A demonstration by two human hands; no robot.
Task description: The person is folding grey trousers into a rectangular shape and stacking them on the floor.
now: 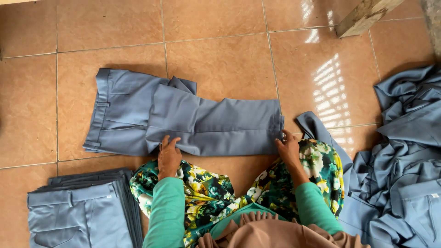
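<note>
A pair of grey-blue trousers (pixel 183 119) lies flat on the tiled floor, waistband to the left, with the legs folded back over the upper part. My left hand (pixel 168 156) presses on the near edge of the folded leg, fingers spread. At the fold's right end, my right hand (pixel 289 147) pinches the near corner of the cloth. Both arms wear green sleeves, and my knees under a floral skirt (pixel 206 188) sit just below the trousers.
A neat stack of folded grey-blue trousers (pixel 82 211) lies at the lower left. A loose heap of the same garments (pixel 404 156) fills the right side. A wooden post (pixel 365 16) stands at the top right. The floor is orange-brown tile (pixel 220 59).
</note>
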